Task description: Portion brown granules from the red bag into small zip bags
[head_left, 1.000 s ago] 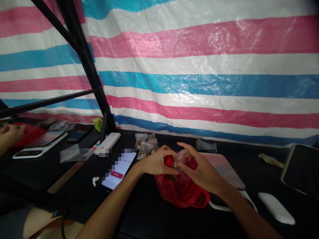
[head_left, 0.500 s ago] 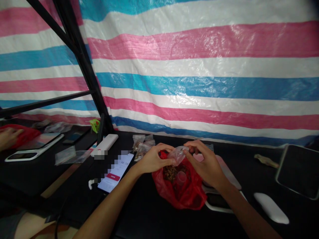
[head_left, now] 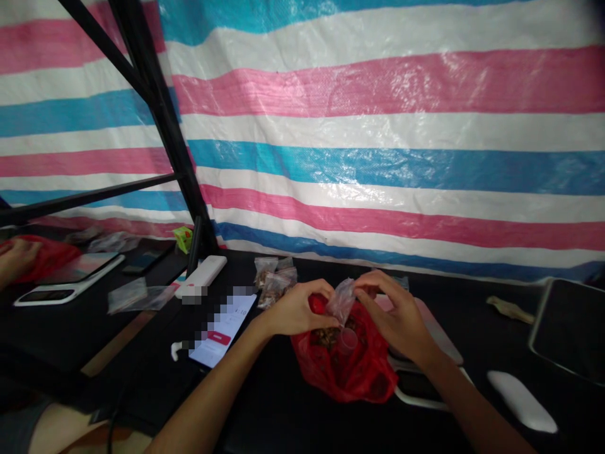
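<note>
The left hand is curled, its fingers closed over the gathered rim of a red plastic bag, while the right hand is held with its fingers bent, a small clear plastic bag being pinched at its top edge between thumb and fingertips. The clear bag is held upright above the mouth of the red bag, just beside the left fingertips. Brown pieces and a small clear cup are seen inside the red bag, which lies on a black table. Small zip bags of brown pieces are placed just beyond the left hand, and a phone with a blurred screen lies nearer the left forearm. A white power bank is set beyond the phone. Far to the left, another person's hand rests on a second red bag. A striped tarp hangs behind.
</note>
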A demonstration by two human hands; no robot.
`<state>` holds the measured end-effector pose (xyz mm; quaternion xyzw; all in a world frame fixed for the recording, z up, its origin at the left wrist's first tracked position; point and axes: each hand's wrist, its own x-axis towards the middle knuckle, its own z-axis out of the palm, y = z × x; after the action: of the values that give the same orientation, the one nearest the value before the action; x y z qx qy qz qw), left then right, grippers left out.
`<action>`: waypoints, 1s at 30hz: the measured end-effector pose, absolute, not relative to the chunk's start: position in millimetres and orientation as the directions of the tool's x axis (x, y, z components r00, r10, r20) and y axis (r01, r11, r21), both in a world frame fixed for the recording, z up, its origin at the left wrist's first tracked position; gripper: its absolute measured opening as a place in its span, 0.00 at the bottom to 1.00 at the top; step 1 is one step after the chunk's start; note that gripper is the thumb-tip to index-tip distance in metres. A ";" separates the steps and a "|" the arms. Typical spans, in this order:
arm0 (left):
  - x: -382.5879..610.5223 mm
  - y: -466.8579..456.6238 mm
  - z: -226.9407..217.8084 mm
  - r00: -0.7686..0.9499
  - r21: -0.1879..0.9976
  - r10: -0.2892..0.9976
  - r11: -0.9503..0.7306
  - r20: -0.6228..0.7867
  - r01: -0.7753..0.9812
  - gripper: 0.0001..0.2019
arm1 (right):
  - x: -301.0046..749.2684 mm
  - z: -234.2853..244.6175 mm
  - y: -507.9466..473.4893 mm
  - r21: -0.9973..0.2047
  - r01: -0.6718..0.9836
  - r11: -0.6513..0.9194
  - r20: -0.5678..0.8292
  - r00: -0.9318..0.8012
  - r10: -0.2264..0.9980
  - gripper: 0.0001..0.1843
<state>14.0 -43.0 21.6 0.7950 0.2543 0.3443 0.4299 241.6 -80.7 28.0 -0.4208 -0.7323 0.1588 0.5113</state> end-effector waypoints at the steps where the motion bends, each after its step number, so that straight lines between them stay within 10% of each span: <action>1: 14.7 -43.8 21.3 0.639 0.860 0.698 -0.499 0.323 0.110 0.14 | 241.2 29.0 -81.5 -0.641 0.454 0.619 0.639 -0.133 0.758 0.03; 10: 11.2 -37.1 17.0 0.624 0.849 0.715 -0.505 0.313 0.152 0.18 | 244.5 28.7 -82.6 -0.573 0.535 0.621 0.727 -0.016 0.686 0.04; 18: -12.7 -16.5 20.6 0.108 0.380 0.824 -0.368 0.556 0.848 0.15 | 306.9 16.4 -47.8 -0.741 0.651 0.162 0.559 0.465 0.687 0.15; 23: -17.3 -17.2 10.7 -0.024 0.221 0.911 -0.075 0.413 0.973 0.17 | 325.8 8.2 -43.5 -0.565 0.812 -0.148 0.417 0.436 0.798 0.15; 30: -7.9 -23.5 -1.6 0.052 0.169 0.961 -0.100 0.272 0.981 0.22 | 313.6 7.7 -45.6 -0.399 0.916 -0.046 0.645 0.316 0.696 0.18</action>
<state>-7.9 -23.5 -1.6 0.7244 0.6700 0.1593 -0.0309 313.6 -45.6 7.7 -0.7095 -0.5679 -0.1401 0.3931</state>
